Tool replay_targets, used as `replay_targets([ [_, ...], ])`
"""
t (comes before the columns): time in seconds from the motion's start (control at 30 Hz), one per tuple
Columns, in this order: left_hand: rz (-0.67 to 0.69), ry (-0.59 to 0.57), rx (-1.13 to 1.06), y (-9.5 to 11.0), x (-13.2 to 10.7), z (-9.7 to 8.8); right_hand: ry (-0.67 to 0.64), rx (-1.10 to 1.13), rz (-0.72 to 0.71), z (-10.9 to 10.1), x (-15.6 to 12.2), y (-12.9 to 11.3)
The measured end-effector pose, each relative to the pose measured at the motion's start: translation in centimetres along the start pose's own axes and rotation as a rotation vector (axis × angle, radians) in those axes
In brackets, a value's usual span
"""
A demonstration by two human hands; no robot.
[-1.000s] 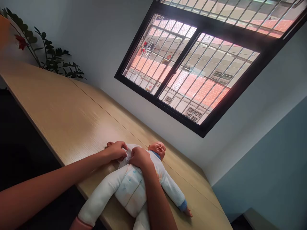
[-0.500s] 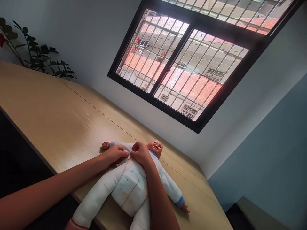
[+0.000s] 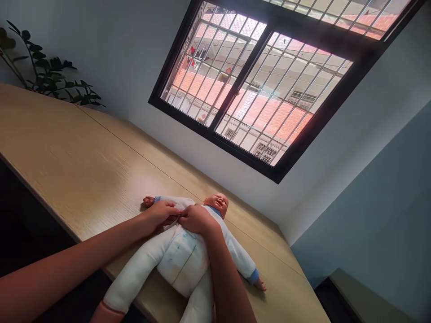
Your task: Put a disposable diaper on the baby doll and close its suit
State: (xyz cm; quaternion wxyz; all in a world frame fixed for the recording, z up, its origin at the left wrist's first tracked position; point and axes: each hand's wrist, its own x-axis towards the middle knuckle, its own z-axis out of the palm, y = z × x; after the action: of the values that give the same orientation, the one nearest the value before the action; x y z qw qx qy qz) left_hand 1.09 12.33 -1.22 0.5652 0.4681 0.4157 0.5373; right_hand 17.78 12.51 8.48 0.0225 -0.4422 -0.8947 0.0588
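A baby doll (image 3: 238,255) lies on its back on the wooden table, in a white top with blue collar and cuffs. Round its hips sits a white diaper (image 3: 183,260) with pale blue prints and a dark line down the middle. My left hand (image 3: 163,213) is closed in a pinch at the diaper's waist, on the left side in view. Beside it my right hand (image 3: 195,219) is bent over the belly, its fingers closed on the same waist edge. Both sets of fingertips meet there and hide the bit of diaper between them.
The table (image 3: 84,157) runs back to the left, its near edge under the doll's legs. A leafy plant (image 3: 50,72) stands behind its far left end. A barred window (image 3: 249,89) is in the wall beyond. A dark box-like piece (image 3: 363,298) stands at lower right.
My right hand has lowered and flattened over the diaper's waist, its fingertips shifting slightly left toward my left hand. My left hand has stayed almost in place. The view has tilted slightly.
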Motion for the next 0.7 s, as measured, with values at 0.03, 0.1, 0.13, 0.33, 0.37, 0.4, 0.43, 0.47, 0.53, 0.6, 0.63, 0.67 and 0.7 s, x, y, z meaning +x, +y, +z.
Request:
replay_targets([
  [0.03, -0.018, -0.017, -0.012, 0.0, 0.0, 0.1, -0.013, -0.005, 0.002, 0.3, 0.3, 0.2],
  [0.1, -0.055, -0.048, -0.023, 0.1, 0.0, 0.3, -0.032, 0.058, 0.027, 0.7, 0.8, 0.9],
  [0.13, -0.068, -0.058, -0.018, 0.2, 0.1, 0.4, -0.026, 0.105, 0.047, 0.8, 1.0, 1.3],
  [0.33, -0.098, -0.125, 0.069, 1.1, 0.5, 1.1, 0.139, 0.284, 0.131, 1.7, 1.4, 3.4],
  [0.37, -0.093, -0.134, 0.09, 1.2, 0.6, 1.2, 0.153, 0.29, 0.144, 1.9, 1.4, 3.5],
  [0.4, -0.088, -0.142, 0.111, 1.4, 0.7, 1.3, 0.159, 0.29, 0.157, 2.0, 1.4, 3.5],
  [0.43, -0.085, -0.15, 0.131, 1.5, 0.8, 1.3, 0.162, 0.288, 0.165, 2.1, 1.5, 3.5],
  [0.47, -0.082, -0.159, 0.148, 1.6, 0.9, 1.4, 0.164, 0.29, 0.169, 2.2, 1.5, 3.5],
  [0.53, -0.076, -0.179, 0.177, 1.7, 1.0, 1.6, 0.184, 0.312, 0.173, 2.3, 1.5, 3.6],
  [0.6, -0.07, -0.205, 0.197, 1.8, 0.8, 1.9, 0.223, 0.383, 0.184, 2.3, 1.5, 3.7],
  [0.63, -0.061, -0.218, 0.212, 1.9, 0.5, 2.1, 0.238, 0.447, 0.194, 2.2, 1.6, 3.8],
  [0.67, -0.041, -0.221, 0.242, 2.0, 0.2, 2.3, 0.245, 0.528, 0.209, 2.2, 1.6, 3.9],
  [0.7, -0.006, -0.217, 0.287, 2.2, -0.4, 2.5, 0.245, 0.618, 0.223, 2.1, 1.5, 4.0],
])
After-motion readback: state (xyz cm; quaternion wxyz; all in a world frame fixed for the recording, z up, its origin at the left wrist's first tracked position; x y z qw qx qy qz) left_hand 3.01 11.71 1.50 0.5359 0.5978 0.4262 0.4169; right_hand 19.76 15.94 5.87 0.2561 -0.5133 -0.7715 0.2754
